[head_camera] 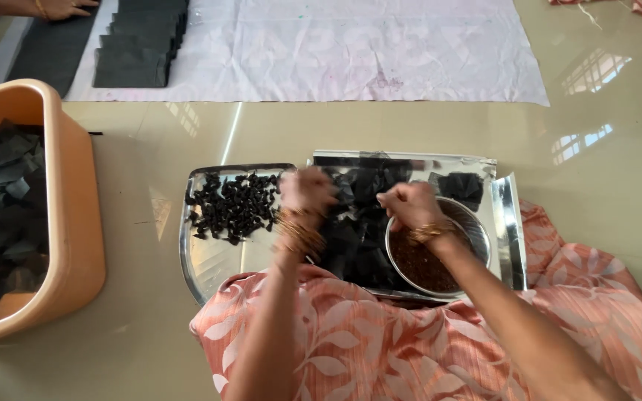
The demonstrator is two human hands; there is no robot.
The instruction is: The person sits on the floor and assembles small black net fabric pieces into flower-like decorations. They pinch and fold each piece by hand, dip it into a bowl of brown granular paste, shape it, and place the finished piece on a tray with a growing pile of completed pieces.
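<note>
My left hand [305, 190] hovers, blurred, at the right edge of a steel tray [209, 260] that holds a heap of small black twisted pieces [233, 206]. My right hand [408, 203] is bunched over a pile of black paper squares [358, 230] lying on a second, larger steel tray [510, 223], next to a round steel bowl [477, 230] of dark brown powder [421, 263]. Whether either hand holds something between its fingers cannot be made out. Gold bangles ring both wrists.
An orange plastic tub [76, 223] full of black paper pieces stands at the left. A white cloth [351, 52] with stacked black sheets [139, 44] lies further off on the floor, where another person's hand [65, 7] rests. My lap is covered in peach floral fabric [380, 334].
</note>
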